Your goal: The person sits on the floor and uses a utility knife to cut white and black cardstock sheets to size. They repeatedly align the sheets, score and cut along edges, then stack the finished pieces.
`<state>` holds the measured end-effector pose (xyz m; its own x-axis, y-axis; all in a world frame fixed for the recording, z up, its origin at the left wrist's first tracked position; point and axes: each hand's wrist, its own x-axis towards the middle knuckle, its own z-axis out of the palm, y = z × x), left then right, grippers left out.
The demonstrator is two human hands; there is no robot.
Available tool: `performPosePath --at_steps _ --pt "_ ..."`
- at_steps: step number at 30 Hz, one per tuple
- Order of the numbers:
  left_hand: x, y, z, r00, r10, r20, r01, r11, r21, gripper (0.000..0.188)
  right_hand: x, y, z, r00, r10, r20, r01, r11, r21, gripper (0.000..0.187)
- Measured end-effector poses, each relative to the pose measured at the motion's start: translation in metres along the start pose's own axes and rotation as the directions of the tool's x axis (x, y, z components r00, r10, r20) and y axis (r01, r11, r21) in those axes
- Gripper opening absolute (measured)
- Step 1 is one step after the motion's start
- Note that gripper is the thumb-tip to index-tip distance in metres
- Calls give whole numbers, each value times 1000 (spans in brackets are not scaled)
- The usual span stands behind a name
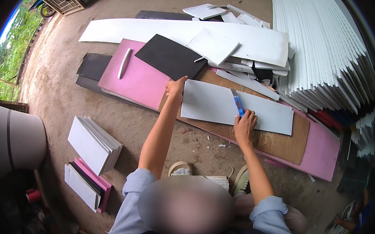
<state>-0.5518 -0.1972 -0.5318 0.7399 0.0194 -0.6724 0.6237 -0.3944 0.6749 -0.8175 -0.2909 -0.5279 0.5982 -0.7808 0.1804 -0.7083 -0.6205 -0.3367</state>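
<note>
A long white foam sheet (210,102) lies on a brown board (292,144), its long side running left to right in front of me. My left hand (176,88) is closed at the sheet's far left corner, with the fingertips partly hidden. In my right hand (245,123) is a blue utility knife (239,104), its blade out over the middle of the white sheet and angled away from me. Just beyond my left hand, a black foam sheet (167,57) rests across a pink foam sheet (131,80). A narrow curved white strip (124,63) sits on the pink one.
Tall stacked white sheets (318,43) fill the far right. Behind the brown board lie a long white sheet (158,30), a small white square (213,45) and offcuts. Cut white pieces (90,145) stand stacked on the floor at left, beside pink and black ones (92,177). A large pale roll (25,138) borders the left.
</note>
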Motion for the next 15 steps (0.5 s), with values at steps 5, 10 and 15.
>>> performPosePath --at_steps 5,10,15 --pt "-4 0 28 994 -81 -74 66 981 -184 88 -3 12 -1 999 -36 -29 33 994 -101 29" --pt "23 17 -23 960 213 -180 -264 902 -342 56 0 -18 4 997 -81 2 81 991 -111 29" --pt "-20 46 -66 677 640 -363 -719 679 -146 24 -2 -1 -5 996 -89 -11 87 988 -124 30"
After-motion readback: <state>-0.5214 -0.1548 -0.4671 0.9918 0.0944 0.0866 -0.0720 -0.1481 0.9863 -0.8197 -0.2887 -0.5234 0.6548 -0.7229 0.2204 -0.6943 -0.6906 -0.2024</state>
